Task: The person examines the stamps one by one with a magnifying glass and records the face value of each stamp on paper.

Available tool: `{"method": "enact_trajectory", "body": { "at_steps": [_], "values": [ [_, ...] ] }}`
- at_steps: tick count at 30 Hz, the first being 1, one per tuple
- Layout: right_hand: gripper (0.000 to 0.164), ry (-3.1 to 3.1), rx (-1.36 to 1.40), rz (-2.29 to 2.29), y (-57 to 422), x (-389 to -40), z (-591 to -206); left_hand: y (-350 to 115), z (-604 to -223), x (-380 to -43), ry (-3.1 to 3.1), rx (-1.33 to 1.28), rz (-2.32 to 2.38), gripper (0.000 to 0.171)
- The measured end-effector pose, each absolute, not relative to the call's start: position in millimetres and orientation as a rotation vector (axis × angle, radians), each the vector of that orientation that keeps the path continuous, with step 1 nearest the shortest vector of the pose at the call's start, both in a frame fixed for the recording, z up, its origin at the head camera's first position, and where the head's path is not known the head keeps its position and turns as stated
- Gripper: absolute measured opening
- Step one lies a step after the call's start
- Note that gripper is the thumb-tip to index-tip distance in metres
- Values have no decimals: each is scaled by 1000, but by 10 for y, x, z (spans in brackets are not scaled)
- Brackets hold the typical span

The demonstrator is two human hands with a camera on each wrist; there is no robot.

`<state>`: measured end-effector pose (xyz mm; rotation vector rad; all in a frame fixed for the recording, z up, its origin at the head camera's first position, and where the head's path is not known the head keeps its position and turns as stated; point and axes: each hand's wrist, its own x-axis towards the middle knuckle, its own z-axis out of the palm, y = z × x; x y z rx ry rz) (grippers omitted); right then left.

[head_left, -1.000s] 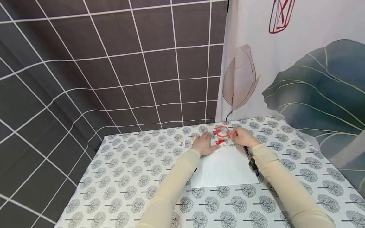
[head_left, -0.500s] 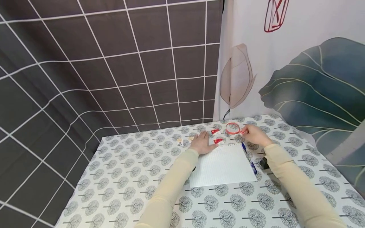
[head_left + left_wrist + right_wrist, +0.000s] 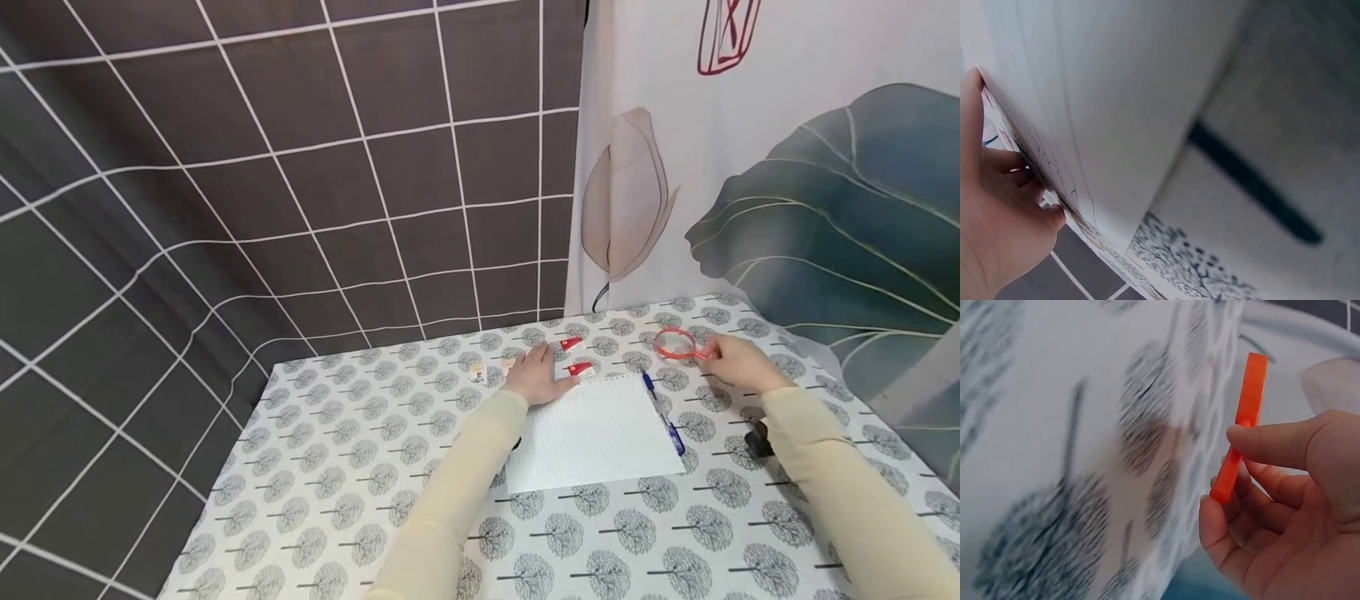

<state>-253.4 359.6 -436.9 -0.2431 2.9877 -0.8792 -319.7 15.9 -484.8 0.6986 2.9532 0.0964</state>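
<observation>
My right hand (image 3: 738,362) pinches the short handle of a red-orange magnifying glass (image 3: 677,353) over the right part of the table. In the right wrist view the magnifying glass (image 3: 1251,394) shows edge-on, its handle between thumb and fingers. My left hand (image 3: 534,375) rests with fingers stretched out at the upper left corner of a lined notepad (image 3: 600,433). In the left wrist view the page (image 3: 1104,94) fills much of the picture beside the left hand (image 3: 1004,212). Two small red-and-white cards, a near one (image 3: 580,369) and a far one (image 3: 572,342), lie right of its fingers.
A blue pen (image 3: 663,414) lies along the notepad's right edge. Left of the left hand is a small picture card (image 3: 478,373), with a yellowish one (image 3: 508,364) partly hidden by the fingers. The tree-print tablecloth (image 3: 360,467) ends at hanging curtains behind.
My right hand has carried the magnifying glass to the right, away from above the red-and-white cards, uncovering them and the pen. My left hand has stayed at the notepad's corner.
</observation>
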Motion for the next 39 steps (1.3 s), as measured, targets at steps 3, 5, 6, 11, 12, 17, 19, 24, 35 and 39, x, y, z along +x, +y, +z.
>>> {"method": "enact_trajectory", "body": {
  "at_steps": [3, 5, 6, 11, 12, 17, 19, 24, 35, 39],
  "values": [
    [14, 2974, -208, -864, 3691, -2494, -4395, 147, -4861, -3171, 2940, 694, 126, 90],
    [14, 2977, -190, -871, 3724, -2473, -4418, 143, -4856, -3159, 2944, 693, 129, 89],
    [13, 2979, -186, -875, 3735, -2459, -4434, 143, -4846, -3147, 2954, 695, 131, 88],
    [13, 2934, -147, -903, 3765, -2356, -4571, 157, -4842, -3080, 2942, 711, 84, 89],
    [13, 2924, -129, -907, 3769, -2335, -4601, 161, -4846, -3065, 2935, 719, 82, 89],
    [16, 2920, -66, -932, 3758, -2314, -4629, 181, -4866, -3047, 2937, 713, 84, 89],
    [15, 2925, -67, -929, 3752, -2340, -4609, 184, -4873, -3077, 2947, 692, 67, 89],
    [15, 2909, -77, -922, 3758, -2437, -4570, 151, -4820, -3131, 2964, 691, 50, 89],
    [25, 2903, -69, -919, 3780, -2412, -4530, 140, -4825, -3174, 2996, 777, 28, 82],
    [30, 2985, -67, -908, 3752, -2420, -4458, 95, -4824, -3245, 3031, 784, 5, 76]
  ]
}}
